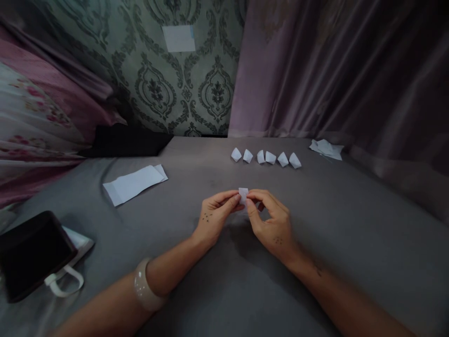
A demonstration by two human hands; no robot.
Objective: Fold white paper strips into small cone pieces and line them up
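Observation:
Between my two hands, above the grey sheet, is a small folded piece of white paper [243, 193]. The fingers and thumb of my left hand [218, 209] pinch its left side. My right hand [271, 217] pinches its right side, thumb toward me. The lower part of the paper is partly covered by my fingertips. Beyond my hands, several small folded white paper shapes [270, 157] stand in a row on the sheet.
White paper strips [135, 183] lie at the left, and a pile of paper pieces [327, 149] at the far right. A dark tablet-like device [37, 255] with a white cable [66, 283] is at the near left. Black cloth [129, 141] lies against the patterned wall.

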